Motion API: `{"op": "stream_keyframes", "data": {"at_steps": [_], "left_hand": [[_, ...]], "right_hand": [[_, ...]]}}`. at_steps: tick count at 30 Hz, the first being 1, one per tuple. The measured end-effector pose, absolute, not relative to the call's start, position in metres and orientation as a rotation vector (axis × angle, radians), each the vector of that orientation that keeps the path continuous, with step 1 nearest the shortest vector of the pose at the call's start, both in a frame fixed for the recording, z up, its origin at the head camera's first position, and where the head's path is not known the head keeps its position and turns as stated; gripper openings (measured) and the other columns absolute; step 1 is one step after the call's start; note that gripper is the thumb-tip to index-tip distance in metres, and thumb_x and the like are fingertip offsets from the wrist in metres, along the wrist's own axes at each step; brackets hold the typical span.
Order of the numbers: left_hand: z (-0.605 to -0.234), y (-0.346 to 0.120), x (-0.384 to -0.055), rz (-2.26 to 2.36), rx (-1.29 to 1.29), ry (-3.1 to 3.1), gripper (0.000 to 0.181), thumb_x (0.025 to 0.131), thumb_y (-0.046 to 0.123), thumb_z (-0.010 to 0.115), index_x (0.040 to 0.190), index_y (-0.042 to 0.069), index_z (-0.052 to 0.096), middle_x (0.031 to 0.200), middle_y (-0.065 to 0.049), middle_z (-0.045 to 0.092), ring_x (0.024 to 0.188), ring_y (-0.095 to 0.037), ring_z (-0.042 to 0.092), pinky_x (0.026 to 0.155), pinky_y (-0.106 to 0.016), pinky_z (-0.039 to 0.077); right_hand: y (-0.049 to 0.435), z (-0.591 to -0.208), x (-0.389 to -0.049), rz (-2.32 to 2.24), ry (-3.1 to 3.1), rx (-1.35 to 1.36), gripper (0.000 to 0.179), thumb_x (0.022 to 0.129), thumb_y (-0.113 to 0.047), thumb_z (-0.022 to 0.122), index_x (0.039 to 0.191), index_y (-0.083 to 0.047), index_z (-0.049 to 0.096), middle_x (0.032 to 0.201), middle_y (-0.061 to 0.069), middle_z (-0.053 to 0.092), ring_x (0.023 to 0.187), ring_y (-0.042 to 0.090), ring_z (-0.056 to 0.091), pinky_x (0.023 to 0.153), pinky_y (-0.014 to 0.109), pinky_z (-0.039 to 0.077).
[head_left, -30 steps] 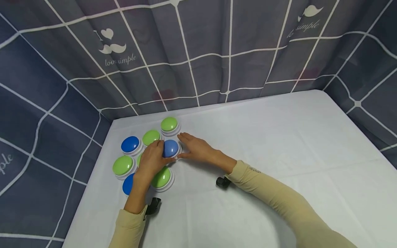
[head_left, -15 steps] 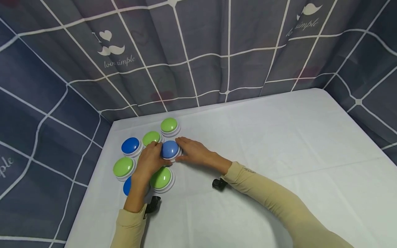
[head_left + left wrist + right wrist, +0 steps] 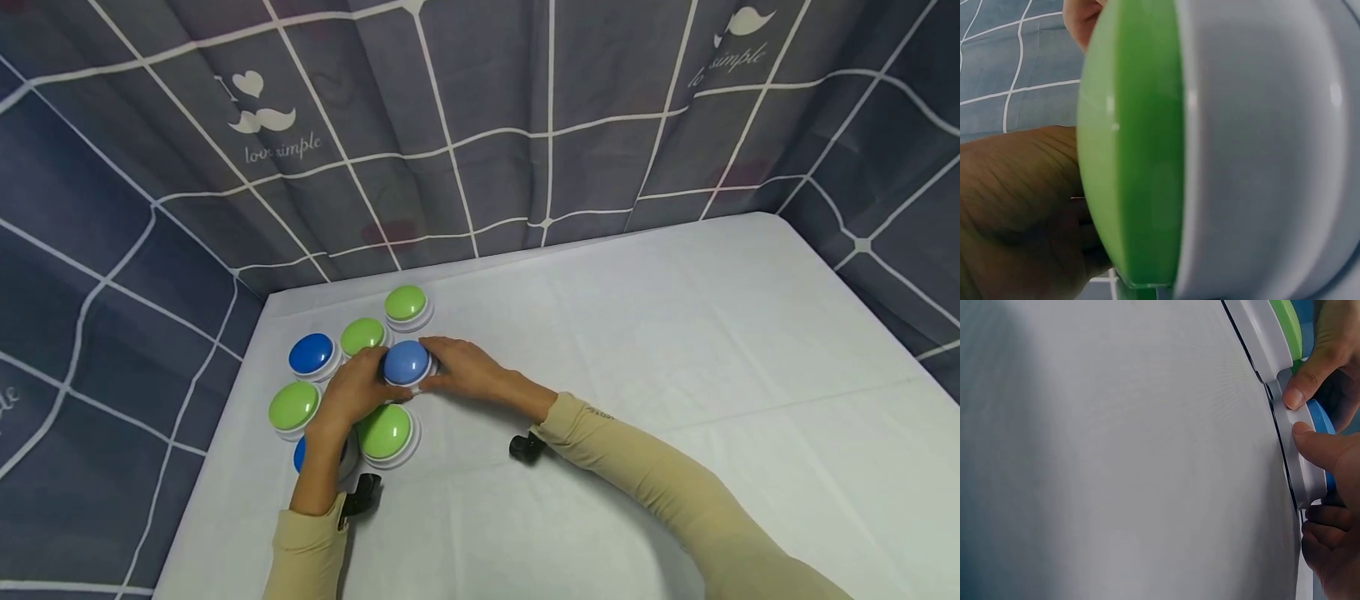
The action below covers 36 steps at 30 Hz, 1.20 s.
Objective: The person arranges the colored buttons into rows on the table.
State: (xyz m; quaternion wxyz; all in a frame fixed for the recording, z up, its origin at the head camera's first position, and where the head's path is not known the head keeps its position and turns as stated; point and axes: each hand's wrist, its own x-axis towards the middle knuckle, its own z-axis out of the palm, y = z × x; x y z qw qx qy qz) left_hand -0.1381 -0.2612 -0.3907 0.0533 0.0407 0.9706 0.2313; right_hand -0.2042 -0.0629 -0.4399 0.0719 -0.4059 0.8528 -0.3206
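Note:
A blue dome push button (image 3: 406, 362) with a white round base sits at the right edge of a cluster of buttons, between both hands. My left hand (image 3: 358, 387) grips its left side, thumb along the front of the base. From the right, my right hand (image 3: 468, 369) holds it with the thumb in front and the fingers behind. In the right wrist view both thumbs press the white base (image 3: 1304, 453), close together. Just in front of the left hand is a green push button (image 3: 385, 432), which fills much of the left wrist view.
Behind are two green buttons, one at the back (image 3: 405, 303) and one nearer (image 3: 362, 335). To the left stand a blue button (image 3: 311, 354) and a green button (image 3: 293, 406). Another blue button (image 3: 301, 454) is partly hidden under the left wrist. A checked curtain (image 3: 495, 175) borders the white table (image 3: 637, 333).
My right hand has moved left and its spread fingers have drawn in round the blue button. The blue button has shifted slightly left; the other buttons stay put.

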Motion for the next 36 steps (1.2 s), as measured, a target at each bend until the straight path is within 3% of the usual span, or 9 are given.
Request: {"op": "stream_keyframes", "data": {"at_steps": [17,29,36], "left_hand": [[-0.386,-0.255,-0.139,0.756,0.165,2.992,0.076,0.078,0.027,0.086,0.138,-0.005,0.051,0.132,-0.023,0.057,0.123,-0.041,0.053,0.101,-0.057,0.041],[-0.385,-0.226,-0.160,0.791,0.240,3.071,0.076,0.079,0.024,0.085,0.141,-0.002,0.050,0.140,-0.022,0.053,0.129,-0.042,0.047,0.103,-0.060,0.038],[-0.392,-0.206,-0.182,0.811,0.288,3.120,0.071,0.077,0.023,0.086,0.135,-0.006,0.055,0.130,-0.023,0.060,0.121,-0.040,0.055,0.099,-0.055,0.043]], "right_hand": [[-0.055,-0.435,-0.206,-1.035,2.566,-1.208,0.069,0.089,-0.031,0.076,0.145,-0.005,0.046,0.140,0.008,0.055,0.129,0.018,0.051,0.108,0.031,0.037],[-0.022,-0.428,-0.224,-1.117,2.603,-1.181,0.070,0.088,-0.027,0.077,0.145,-0.001,0.046,0.144,0.013,0.052,0.135,0.024,0.046,0.112,0.036,0.034],[-0.003,-0.425,-0.238,-1.131,2.647,-1.106,0.069,0.088,-0.023,0.077,0.145,0.002,0.045,0.144,0.016,0.051,0.135,0.028,0.046,0.112,0.040,0.033]]}}
